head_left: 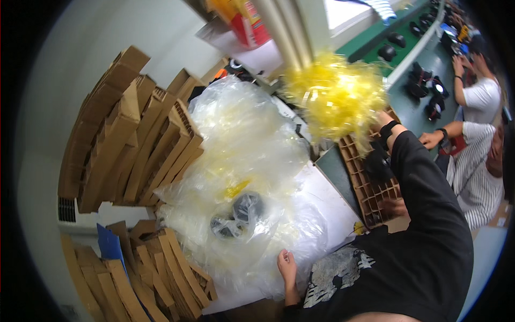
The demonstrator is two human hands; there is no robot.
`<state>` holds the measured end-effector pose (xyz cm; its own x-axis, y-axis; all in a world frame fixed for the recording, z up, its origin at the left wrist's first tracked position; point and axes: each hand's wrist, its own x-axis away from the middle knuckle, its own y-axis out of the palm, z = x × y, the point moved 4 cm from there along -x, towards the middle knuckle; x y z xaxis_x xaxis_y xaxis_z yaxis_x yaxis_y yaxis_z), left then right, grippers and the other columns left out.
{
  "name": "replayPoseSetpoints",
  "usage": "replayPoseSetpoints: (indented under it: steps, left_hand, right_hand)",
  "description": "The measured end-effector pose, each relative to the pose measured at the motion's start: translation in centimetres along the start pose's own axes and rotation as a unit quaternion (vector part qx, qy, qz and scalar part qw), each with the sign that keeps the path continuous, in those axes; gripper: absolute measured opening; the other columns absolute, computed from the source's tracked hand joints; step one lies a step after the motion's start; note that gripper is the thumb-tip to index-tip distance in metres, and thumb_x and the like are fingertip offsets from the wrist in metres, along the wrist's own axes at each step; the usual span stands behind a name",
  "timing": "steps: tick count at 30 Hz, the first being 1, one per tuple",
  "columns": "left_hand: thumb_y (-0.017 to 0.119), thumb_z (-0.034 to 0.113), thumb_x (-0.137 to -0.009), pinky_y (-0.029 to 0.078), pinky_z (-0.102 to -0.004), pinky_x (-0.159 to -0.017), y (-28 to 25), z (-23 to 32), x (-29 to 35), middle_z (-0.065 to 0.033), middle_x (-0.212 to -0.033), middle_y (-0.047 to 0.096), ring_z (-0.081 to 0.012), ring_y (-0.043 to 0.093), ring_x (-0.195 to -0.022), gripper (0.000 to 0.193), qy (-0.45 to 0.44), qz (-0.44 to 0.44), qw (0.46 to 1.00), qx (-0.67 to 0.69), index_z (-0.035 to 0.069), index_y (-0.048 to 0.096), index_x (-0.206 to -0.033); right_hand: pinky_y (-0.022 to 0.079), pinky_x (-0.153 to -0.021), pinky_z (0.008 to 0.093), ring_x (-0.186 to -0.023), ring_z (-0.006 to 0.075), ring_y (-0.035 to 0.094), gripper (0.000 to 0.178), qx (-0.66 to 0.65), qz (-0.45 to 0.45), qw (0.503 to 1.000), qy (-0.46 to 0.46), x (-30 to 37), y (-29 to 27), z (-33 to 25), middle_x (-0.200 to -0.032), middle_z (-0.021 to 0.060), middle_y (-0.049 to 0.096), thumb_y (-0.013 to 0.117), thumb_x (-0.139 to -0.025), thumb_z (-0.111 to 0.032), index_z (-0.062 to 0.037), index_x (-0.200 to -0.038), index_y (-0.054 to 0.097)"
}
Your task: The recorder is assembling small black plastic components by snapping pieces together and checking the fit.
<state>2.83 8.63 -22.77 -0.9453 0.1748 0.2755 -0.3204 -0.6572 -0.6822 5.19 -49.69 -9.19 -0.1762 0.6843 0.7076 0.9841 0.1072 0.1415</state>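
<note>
One fluffy bundle of yellow plastic strips (338, 96) fills the upper centre, the right hand (382, 120) apparently grasping its lower-right edge, fingertips hidden. It looks feather-light, soft, slippery; a deep handful mid-clump should hold best. Lower centre, the left hand (287, 262) rests loosely curled, seemingly empty, by crinkled translucent plastic sheeting (252, 123).

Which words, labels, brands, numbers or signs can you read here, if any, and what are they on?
No text reads clearly enough to quote.
Red-and-yellow package: printed marks, blurred.
Black top: pale graphic on the front, no legible words.
Brown cardboard at the right edge: tiny marks, too small to read.
</note>
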Motion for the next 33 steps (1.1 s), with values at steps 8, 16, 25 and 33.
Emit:
replayPoseSetpoints:
  steps: [8, 16, 25, 33]
  left_hand:
    - [0.059, 0.015, -0.083, 0.041, -0.0413, -0.088, -0.3, 3.2, -2.2, -0.0169, -0.104, 0.06, -0.0324, 0.054, -0.098, 0.031, 0.082, 0.056, 0.993, -0.067, 0.0, 0.056, -0.111]
    - [0.051, 0.023, -0.088, 0.043, -0.0456, -0.083, -2.2, 3.8, -8.9, -0.0238, -0.097, 0.061, -0.0398, 0.054, -0.096, 0.032, 0.176, 0.137, 0.96, -0.171, -0.001, 0.058, -0.106]
    - [0.049, 0.025, -0.089, 0.046, -0.0447, -0.081, -2.4, 6.4, -11.0, -0.0243, -0.113, 0.056, -0.0387, 0.057, -0.098, 0.035, 0.198, 0.113, 0.964, -0.138, 0.004, 0.055, -0.117]
    - [0.053, 0.011, -0.085, 0.042, -0.0415, -0.091, -9.4, 11.5, -12.2, -0.0158, -0.115, 0.055, -0.0354, 0.049, -0.111, 0.034, 0.341, 0.111, 0.917, -0.173, 0.006, 0.054, -0.118]
  right_hand:
    - [0.045, -0.071, 0.0274, -0.082, 0.0122, 0.053, 0.023, 0.002, -0.054, 0.994, -0.098, -7.6, 3.6, 5.2, -0.09, 0.0054, 0.057, 0.046, -0.094, -0.019, -0.0041, -0.108, 0.056]
    - [0.041, -0.067, 0.0254, -0.075, 0.0094, 0.048, 0.019, -0.033, -0.036, 0.972, -0.23, -13.9, -1.7, 6.9, -0.083, 0.0005, 0.053, 0.046, -0.092, -0.02, -0.0075, -0.104, 0.055]
    - [0.045, -0.068, 0.0249, -0.08, 0.0125, 0.056, 0.029, 0.218, -0.319, 0.894, -0.229, 9.5, -1.1, 17.7, -0.095, 0.0019, 0.056, 0.059, -0.085, -0.016, -0.0055, -0.111, 0.053]
    - [0.032, -0.104, 0.0443, -0.123, 0.0374, 0.037, 0.104, 0.392, -0.472, 0.525, -0.591, 24.9, 9.3, 26.5, -0.135, 0.0194, 0.037, 0.081, -0.061, -0.031, -0.0038, -0.142, 0.021]
